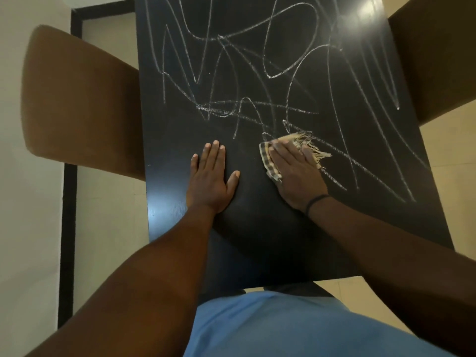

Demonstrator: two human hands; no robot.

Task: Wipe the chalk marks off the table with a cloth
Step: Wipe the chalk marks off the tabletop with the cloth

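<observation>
Where the fingers [283, 150] of the right hand [296, 173] lie straight and flat, the cloth [305, 143] is pressed against the desk [167, 176]; nothing is pinched or curled round, the cloth being pinned beneath palm and fingers. The checked, frayed cloth is seen near the middle of the desk, with its fringe trailing out at two o'clock from the hand. A dark band is worn on the right wrist. The left hand [212, 176] is laid flat, fingers extended and released, on bare desk at nine o'clock from the cloth and apart from it; it is judged to serve as a brace.

The task is judged to be at an early stage. The near part of the desk, from the hands toward six o'clock, is shown free of lines, whereas the chalk marks [231, 73] are spread in loops and zigzags from the cloth toward twelve o'clock and down the side at three o'clock; most of the marking is left to be wiped.

A brown chair [77, 99] is set against the desk edge at nine o'clock, and a second brown chair [438, 47] at two o'clock. No object is seen on the desk to obstruct the cloth; only reach to the far end is judged a likely difficulty.
</observation>
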